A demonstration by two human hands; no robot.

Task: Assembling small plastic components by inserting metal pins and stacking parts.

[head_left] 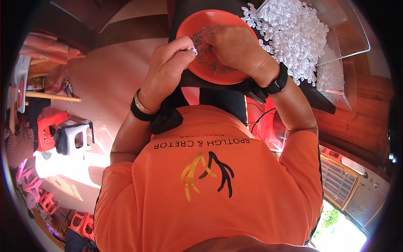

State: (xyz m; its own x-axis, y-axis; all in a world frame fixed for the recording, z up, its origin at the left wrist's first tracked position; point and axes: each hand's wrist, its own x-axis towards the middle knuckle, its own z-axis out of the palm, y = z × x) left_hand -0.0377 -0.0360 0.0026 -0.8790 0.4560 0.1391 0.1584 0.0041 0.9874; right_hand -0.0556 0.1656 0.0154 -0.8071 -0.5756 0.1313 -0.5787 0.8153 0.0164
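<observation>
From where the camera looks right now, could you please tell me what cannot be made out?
In the head view:
Right hand: its back hides what, if anything, it holds.
White piece: partly covered by the left hand.
Grey pieces: too small to tell exact form.
Clear bin: cut off by the top edge.

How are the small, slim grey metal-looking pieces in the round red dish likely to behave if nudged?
The small, slim grey metal-looking pieces would probably slide or roll easily, being narrow and loose. Lying crosswise in clusters, they may drag neighbours along. They look stiff rather than floppy, since those in the round red dish lie straight, without sagging.
</observation>
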